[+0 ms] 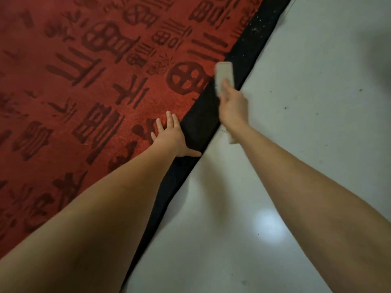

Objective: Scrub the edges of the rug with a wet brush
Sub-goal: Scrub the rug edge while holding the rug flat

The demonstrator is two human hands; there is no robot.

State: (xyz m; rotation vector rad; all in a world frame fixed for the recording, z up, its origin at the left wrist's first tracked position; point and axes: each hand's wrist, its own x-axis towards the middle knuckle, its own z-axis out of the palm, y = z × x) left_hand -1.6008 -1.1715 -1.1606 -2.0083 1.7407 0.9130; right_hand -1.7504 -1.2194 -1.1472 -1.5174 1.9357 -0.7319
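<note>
— Where is the rug lying, and which part is being cleaned?

— The red woven rug with dark red symbols (pixel 95 81) is lying flat on the pale grey glossy floor (pixel 306 144). Its black fabric border (pixel 198 121) is running diagonally between the red field and the floor, and this border is the part in hand.

— And the brush?

— The pale plastic brush with a long handle (pixel 224 75) is sitting on the black border, a little further along than the hands. It is looking blurred, so I am judging that it is in the middle of a stroke. Whether it is wet, I cannot tell.

— How are the hands working?

— The right hand (pixel 231 108) is gripping the handle, its fingers curled around it, and the handle end is showing below the wrist. The left hand (pixel 171 134) is pressing on the rug just beside the border, fingers straight and slightly spread, the thumb lying across the black strip.

— So which step is this?

— I am thinking it is the scrubbing itself, somewhere in the middle. White specks (pixel 254 28) are showing on the border further up, so that stretch is probably waiting.

— What is the next move asking for?

— Probably moving the brush along the border toward the specks, and sliding the left hand after it to keep the edge flat.
</note>
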